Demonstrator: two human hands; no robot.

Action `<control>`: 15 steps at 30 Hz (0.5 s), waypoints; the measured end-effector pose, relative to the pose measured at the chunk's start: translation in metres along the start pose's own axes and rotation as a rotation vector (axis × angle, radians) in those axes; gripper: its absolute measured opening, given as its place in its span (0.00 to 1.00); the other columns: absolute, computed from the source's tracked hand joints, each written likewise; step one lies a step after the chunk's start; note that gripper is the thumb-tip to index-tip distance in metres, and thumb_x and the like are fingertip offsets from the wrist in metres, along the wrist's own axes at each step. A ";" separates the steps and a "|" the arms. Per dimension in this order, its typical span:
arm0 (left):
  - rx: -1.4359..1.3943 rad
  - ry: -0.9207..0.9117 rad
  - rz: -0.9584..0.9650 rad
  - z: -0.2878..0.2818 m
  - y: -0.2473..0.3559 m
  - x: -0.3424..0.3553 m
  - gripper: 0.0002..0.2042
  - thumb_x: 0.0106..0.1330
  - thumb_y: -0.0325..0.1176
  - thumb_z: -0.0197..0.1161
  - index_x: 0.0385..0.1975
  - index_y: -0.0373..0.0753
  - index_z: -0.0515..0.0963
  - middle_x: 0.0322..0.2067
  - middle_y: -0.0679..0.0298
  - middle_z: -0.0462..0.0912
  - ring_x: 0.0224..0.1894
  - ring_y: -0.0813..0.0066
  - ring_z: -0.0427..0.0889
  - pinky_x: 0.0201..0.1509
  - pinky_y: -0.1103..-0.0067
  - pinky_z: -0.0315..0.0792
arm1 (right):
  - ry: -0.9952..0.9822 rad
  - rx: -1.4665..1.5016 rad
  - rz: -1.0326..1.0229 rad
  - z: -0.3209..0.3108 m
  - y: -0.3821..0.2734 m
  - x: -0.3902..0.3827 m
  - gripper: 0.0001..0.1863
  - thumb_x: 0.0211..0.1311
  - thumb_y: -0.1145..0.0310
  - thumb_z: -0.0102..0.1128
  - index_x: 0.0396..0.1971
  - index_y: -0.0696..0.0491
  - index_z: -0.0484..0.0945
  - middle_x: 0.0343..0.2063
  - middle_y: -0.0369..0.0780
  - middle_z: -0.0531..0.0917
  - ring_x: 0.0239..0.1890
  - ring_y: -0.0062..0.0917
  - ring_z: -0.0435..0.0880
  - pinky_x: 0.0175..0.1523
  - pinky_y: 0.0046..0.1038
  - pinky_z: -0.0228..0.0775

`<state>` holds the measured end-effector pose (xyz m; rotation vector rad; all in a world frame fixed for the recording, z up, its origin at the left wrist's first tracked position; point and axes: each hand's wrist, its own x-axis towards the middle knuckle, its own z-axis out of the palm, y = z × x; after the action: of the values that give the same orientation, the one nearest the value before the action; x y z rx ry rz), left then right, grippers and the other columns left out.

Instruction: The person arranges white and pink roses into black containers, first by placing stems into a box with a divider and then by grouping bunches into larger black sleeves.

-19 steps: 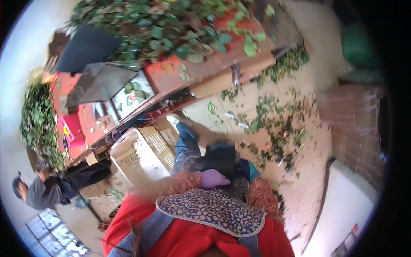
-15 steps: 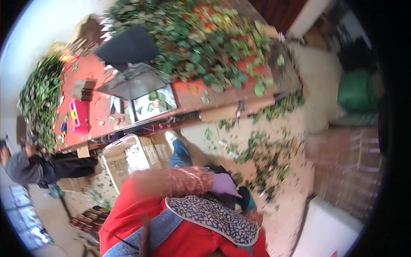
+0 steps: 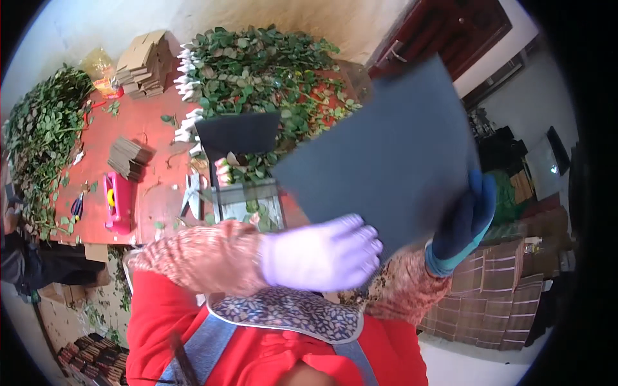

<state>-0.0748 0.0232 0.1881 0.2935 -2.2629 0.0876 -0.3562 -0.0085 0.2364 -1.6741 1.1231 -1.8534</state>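
A large flat black sheet (image 3: 386, 148) is held up before me, tilted, above the table's right front edge. My right hand (image 3: 467, 212), in a dark blue and teal glove, is closed around its right edge. My left hand (image 3: 328, 253), in a lavender glove, lies across the sheet's lower left edge with fingers extended. Whether it touches the sheet is hard to tell. Just beyond my left hand stands a metal-framed stand (image 3: 248, 192) with a black panel (image 3: 241, 132) behind it. Pink rose heads (image 3: 223, 172) with leaves lie in it.
On the red table (image 3: 103, 145) are leafy stems (image 3: 270, 71), more stems (image 3: 38, 141), cardboard pieces (image 3: 129, 157), a pink tape dispenser (image 3: 118, 202), shears (image 3: 192, 195) and small pliers (image 3: 78, 204). Stacked cartons (image 3: 496, 296) stand right. Another person (image 3: 32, 260) is at the left.
Both hands have come up from low over the floor on the right. The large black sheet is now raised in my right hand. The view has swung toward the table.
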 end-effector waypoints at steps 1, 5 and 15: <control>0.060 0.025 -0.036 -0.017 -0.016 -0.014 0.14 0.52 0.36 0.62 0.38 0.40 0.82 0.50 0.57 0.82 0.55 0.57 0.80 0.58 0.56 0.74 | -0.037 -0.058 -0.057 0.034 -0.005 0.010 0.26 0.71 0.81 0.48 0.68 0.60 0.63 0.62 0.48 0.76 0.61 0.29 0.76 0.68 0.30 0.63; 0.439 0.054 -0.462 -0.085 -0.048 -0.078 0.34 0.57 0.51 0.65 0.63 0.42 0.71 0.69 0.49 0.63 0.69 0.45 0.63 0.68 0.39 0.54 | -0.095 -0.204 -0.065 0.135 0.017 0.043 0.21 0.68 0.86 0.43 0.60 0.63 0.71 0.52 0.48 0.83 0.57 0.31 0.80 0.68 0.31 0.63; -0.964 0.447 -1.261 -0.069 -0.097 -0.197 0.19 0.69 0.24 0.59 0.59 0.32 0.70 0.51 0.60 0.78 0.48 0.77 0.79 0.54 0.76 0.76 | -0.528 0.102 0.123 0.246 0.108 0.065 0.22 0.73 0.80 0.44 0.65 0.64 0.65 0.60 0.48 0.76 0.62 0.30 0.75 0.70 0.31 0.60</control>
<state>0.1232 -0.0244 0.0803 0.9536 -1.1410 -1.3677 -0.1579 -0.1939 0.1843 -1.8358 0.8661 -1.2587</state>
